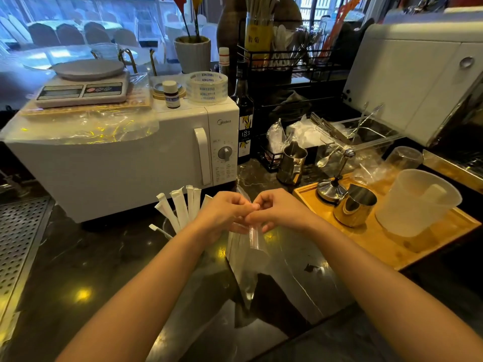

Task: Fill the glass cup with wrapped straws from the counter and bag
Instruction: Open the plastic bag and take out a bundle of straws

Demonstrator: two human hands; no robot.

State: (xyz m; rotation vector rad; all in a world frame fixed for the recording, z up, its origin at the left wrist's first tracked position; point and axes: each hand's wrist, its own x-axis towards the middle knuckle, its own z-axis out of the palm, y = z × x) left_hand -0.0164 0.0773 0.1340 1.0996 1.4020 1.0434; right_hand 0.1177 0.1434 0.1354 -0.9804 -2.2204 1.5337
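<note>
Both hands, left hand and right hand, pinch the top edge of the clear bag hanging beneath them. Just left of that pinch, wrapped straws stand in the barely visible glass cup. A sharp tug could swing the left hand into the cup and tip it.

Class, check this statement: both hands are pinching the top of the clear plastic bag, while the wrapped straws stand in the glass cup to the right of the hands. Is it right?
Not quite. The head view shows the left hand and right hand pinching the top of the clear plastic bag, but the wrapped straws stand in the glass cup to the left of the hands.
</note>
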